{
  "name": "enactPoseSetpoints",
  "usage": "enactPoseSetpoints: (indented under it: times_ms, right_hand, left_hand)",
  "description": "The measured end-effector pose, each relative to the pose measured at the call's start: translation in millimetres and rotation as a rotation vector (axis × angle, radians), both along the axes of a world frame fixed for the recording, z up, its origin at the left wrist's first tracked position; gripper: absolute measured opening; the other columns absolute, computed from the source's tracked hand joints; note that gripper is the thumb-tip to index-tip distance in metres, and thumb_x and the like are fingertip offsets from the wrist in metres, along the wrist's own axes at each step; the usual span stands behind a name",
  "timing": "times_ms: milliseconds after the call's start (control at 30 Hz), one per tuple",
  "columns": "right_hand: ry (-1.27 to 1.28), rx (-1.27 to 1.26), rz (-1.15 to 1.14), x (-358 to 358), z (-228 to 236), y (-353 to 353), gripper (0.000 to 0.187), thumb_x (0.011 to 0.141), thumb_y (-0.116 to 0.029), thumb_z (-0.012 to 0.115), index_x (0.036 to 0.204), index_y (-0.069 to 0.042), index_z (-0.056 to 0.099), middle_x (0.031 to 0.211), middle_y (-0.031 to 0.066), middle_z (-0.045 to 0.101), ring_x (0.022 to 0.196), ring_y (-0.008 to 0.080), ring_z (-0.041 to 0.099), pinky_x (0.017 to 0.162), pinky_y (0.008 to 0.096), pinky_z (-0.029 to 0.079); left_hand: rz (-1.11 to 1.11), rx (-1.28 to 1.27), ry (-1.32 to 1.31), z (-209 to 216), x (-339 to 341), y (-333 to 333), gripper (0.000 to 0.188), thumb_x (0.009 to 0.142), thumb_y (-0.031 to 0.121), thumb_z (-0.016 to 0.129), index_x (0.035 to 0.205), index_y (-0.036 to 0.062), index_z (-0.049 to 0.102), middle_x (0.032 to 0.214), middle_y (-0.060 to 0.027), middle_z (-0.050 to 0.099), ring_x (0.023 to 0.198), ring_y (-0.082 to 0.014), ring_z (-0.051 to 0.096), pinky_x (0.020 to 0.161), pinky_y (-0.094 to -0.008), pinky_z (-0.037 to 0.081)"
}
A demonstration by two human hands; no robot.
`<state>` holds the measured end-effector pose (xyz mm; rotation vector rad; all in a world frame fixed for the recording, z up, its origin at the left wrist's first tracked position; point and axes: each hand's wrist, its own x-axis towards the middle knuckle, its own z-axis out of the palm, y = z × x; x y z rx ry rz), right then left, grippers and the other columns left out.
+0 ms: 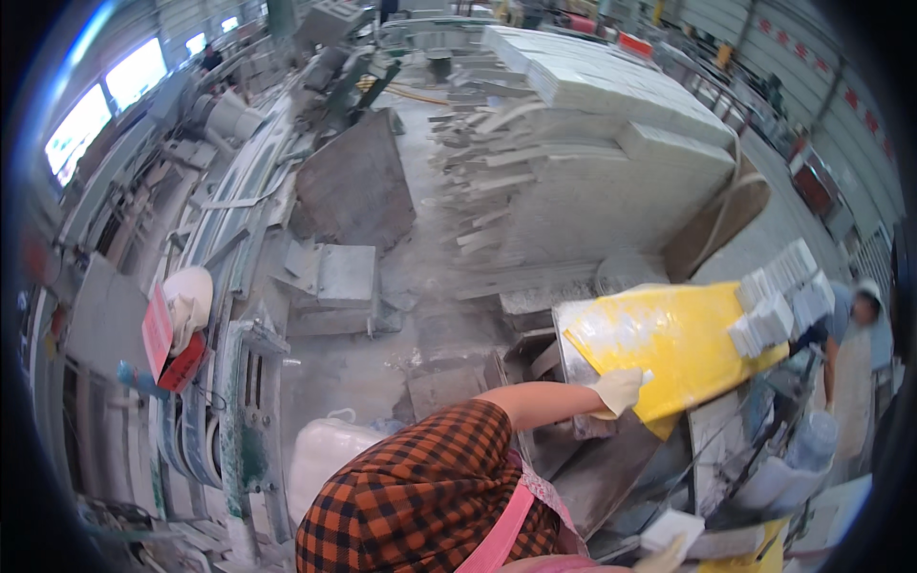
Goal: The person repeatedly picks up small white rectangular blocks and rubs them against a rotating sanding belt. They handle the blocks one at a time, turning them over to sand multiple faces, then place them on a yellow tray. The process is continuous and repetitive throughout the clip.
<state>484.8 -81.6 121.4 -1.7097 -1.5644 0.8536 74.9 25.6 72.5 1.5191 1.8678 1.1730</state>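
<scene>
My left hand [619, 392], in a pale glove, lies at the near edge of a yellow sheet [683, 329] spread over a work table, its fingers stretched to the right. A small whiter patch shows by its fingertips; I cannot make out what it is. At the bottom edge my right hand [666, 556], also gloved and partly cut off, closes on a white block [671, 528]. Several white stone blocks [778, 296] are stacked at the far right corner of the yellow sheet.
A tall stack of pale stone slabs [611, 181] stands ahead. A person [841, 325] is beyond the table at right, near a blue-white plastic container [812, 441]. To the left are machine rails [239, 181], a red box [179, 363] and a white sack [330, 458].
</scene>
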Motion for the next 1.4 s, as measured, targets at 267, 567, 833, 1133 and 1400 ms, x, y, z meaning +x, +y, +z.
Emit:
enactPoseSetpoints:
  times_ms: [267, 567, 833, 1133, 1400]
  right_hand:
    - [0.677, 0.175, -0.014, -289.5, -21.4, 69.3, 0.047, 0.103, -0.016, 0.051, 0.146, 0.003, 0.047, 0.132, 0.0245, 0.058, 0.118, 0.0334, 0.061, 0.102, 0.0417, 0.049]
    - [0.711, 0.122, 0.303, -332.6, 5.2, 42.5, 0.057, 0.109, -0.033, 0.047, 0.154, -0.001, 0.036, 0.152, 0.0162, 0.044, 0.135, 0.0247, 0.047, 0.115, 0.0385, 0.035]
    - [0.874, -0.211, 0.544, -278.6, -31.5, 72.0, 0.054, 0.109, -0.029, 0.046, 0.154, -0.002, 0.036, 0.153, 0.0152, 0.043, 0.138, 0.024, 0.044, 0.117, 0.0369, 0.032]
    - [0.797, -0.161, 0.313, -265.4, -82.6, 95.3, 0.058, 0.105, -0.032, 0.056, 0.148, 0.005, 0.044, 0.145, 0.015, 0.051, 0.133, 0.0242, 0.05, 0.119, 0.039, 0.033]
    - [0.95, -0.171, 0.218, -267.9, -82.0, 90.6, 0.058, 0.105, -0.033, 0.056, 0.146, 0.006, 0.045, 0.147, 0.0181, 0.05, 0.136, 0.0255, 0.049, 0.12, 0.0404, 0.033]
  left_hand:
    - [-0.03, 0.094, -0.088, 14.3, -15.0, 7.0, 0.025, 0.082, 0.007, 0.059, 0.102, -0.0038, 0.068, 0.091, -0.0283, 0.066, 0.086, -0.0434, 0.066, 0.076, -0.0503, 0.051]
    - [-0.176, -0.25, -0.165, 47.5, -31.2, -2.3, 0.036, 0.09, 0.028, 0.063, 0.103, -0.0052, 0.069, 0.097, -0.0298, 0.07, 0.091, -0.0443, 0.069, 0.08, -0.0503, 0.052]
    - [0.027, -0.439, -0.182, 68.2, -10.1, -12.5, 0.062, 0.085, 0.035, 0.076, 0.133, 0.0023, 0.055, 0.114, -0.0213, 0.07, 0.101, -0.0358, 0.07, 0.09, -0.0464, 0.054]
    - [0.027, -0.033, -0.117, 41.1, -1.2, -18.1, 0.041, 0.066, 0.001, 0.073, 0.104, -0.0051, 0.06, 0.092, -0.0251, 0.068, 0.093, -0.0428, 0.07, 0.074, -0.0461, 0.054]
    - [-0.036, -0.275, -0.129, 37.8, -7.0, 7.7, 0.04, 0.066, 0.006, 0.078, 0.104, -0.0017, 0.067, 0.096, -0.0255, 0.072, 0.097, -0.0409, 0.072, 0.079, -0.0459, 0.057]
